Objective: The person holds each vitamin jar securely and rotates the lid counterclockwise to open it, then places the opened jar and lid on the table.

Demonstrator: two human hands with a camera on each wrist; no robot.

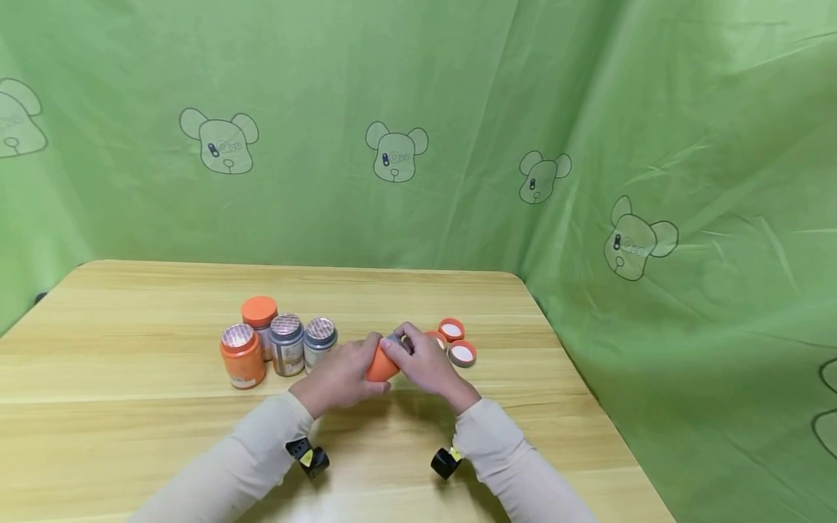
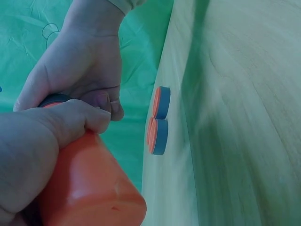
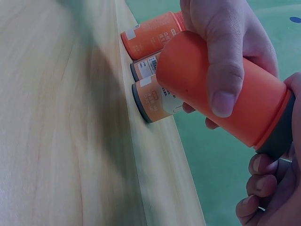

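– Orange jar, where?
– Near the middle of the head view, held up off the table, tilted, with grey lid toward one o'clock and base toward seven.
– Fingers of the left hand?
– Clamped round the orange body, thumb pressed along its side.
– And of the right hand?
– Curled on the grey lid, gripping its edge.
– At nine to ten o'clock from there?
– Four jars standing close together: foil-topped orange one, two foil-topped grey ones, and, behind, one with orange cap.
– At two to three o'clock?
– Three loose lids just past the right hand, pale insides up, one partly hidden.
– Twelve o'clock?
– Green curtain beyond the table, printed with big-eared heads.
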